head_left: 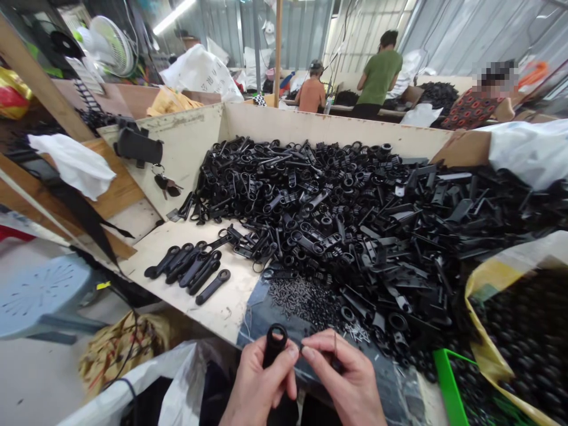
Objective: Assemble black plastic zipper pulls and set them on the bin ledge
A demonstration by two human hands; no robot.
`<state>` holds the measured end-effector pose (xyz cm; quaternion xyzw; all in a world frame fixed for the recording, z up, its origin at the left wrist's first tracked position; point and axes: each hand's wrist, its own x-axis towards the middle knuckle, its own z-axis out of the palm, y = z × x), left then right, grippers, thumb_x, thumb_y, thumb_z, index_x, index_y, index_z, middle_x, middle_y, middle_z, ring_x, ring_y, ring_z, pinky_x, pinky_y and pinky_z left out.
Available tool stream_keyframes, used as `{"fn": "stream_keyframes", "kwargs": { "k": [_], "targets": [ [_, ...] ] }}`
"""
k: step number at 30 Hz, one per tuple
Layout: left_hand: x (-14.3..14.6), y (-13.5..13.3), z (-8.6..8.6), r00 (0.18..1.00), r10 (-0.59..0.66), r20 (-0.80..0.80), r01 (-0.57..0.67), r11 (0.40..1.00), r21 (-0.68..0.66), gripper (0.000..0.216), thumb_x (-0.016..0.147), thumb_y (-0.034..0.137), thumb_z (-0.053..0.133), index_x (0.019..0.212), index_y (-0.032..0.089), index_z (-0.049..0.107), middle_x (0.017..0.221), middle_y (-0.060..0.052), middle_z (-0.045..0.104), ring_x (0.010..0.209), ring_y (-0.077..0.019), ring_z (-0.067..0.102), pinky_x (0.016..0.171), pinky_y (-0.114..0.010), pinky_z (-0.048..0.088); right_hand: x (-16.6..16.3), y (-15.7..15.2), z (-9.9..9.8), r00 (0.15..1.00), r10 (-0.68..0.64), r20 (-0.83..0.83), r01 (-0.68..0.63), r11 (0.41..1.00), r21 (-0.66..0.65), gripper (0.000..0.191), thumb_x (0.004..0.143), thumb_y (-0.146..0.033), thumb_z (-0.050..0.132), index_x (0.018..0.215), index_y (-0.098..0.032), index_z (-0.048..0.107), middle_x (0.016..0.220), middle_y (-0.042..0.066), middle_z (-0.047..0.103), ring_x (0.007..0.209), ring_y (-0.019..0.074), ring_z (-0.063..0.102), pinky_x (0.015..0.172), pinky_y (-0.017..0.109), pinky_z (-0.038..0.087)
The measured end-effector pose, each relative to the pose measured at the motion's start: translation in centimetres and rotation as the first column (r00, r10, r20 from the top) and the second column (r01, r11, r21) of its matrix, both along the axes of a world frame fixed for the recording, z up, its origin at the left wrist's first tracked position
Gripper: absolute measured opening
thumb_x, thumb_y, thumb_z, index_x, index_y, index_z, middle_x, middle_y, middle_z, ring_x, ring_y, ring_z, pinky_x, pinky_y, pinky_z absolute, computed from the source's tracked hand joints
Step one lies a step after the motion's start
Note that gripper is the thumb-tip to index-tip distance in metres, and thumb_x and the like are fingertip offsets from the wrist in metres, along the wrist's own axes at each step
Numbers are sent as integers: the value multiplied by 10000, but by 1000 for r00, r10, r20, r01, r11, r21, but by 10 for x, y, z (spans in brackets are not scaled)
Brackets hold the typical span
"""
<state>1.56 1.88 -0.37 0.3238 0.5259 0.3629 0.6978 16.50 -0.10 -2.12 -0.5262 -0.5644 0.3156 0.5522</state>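
My left hand is closed around a black plastic strap piece with a ring at its top, held upright near the bottom edge. My right hand pinches something very small and dark against the piece's side, thumb and forefinger pressed together. Just beyond my hands lies a patch of several tiny dark pins on a dark cloth. A row of several finished-looking black strap pieces lies on the pale table surface to the left.
A large heap of black plastic parts fills the walled work table. A yellow bag of black rings and a green crate stand at right. A blue stool is at left. Three people work at the far benches.
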Motion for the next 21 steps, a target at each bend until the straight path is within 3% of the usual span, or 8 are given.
{"fn": "stream_keyframes", "kwargs": {
  "k": [13,21],
  "targets": [
    [0,-5,-6,986,-14,-165,26,997,68,359,740,482,771,634,156,663,410,12,548,383,-51,293,400,-187,192,4,-6,0,994,35,106,-49,990,130,119,921,-149,681,921,-227,770,798,39,756,673,175,718,606,224,577],
    [1,-6,-5,982,2,-190,29,987,161,280,765,411,771,655,167,690,411,40,548,393,-78,382,500,-217,403,3,-5,-1,996,3,87,-14,991,135,133,889,-111,710,901,-231,766,793,18,747,663,143,713,602,179,564]
  ]
}}
